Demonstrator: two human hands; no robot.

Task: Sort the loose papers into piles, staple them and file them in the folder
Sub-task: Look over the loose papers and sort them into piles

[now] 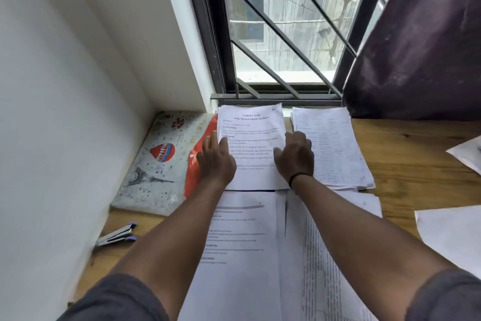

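wooden desk by the window, hands on a printed pile

wooden desk [406,154] holds, leftmost, a stapler [115,237] and patterned folder [161,162]. left hand [216,159] and right hand [295,155], fingers straight, press the printed pile [251,125] between them; another pile [330,148] lies just right.

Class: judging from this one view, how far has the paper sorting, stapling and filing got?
Sorting looks well along: several piles lie on the desk. In hand: left hand and right hand flatten the far pile. Left: stapler untouched, folder shut.
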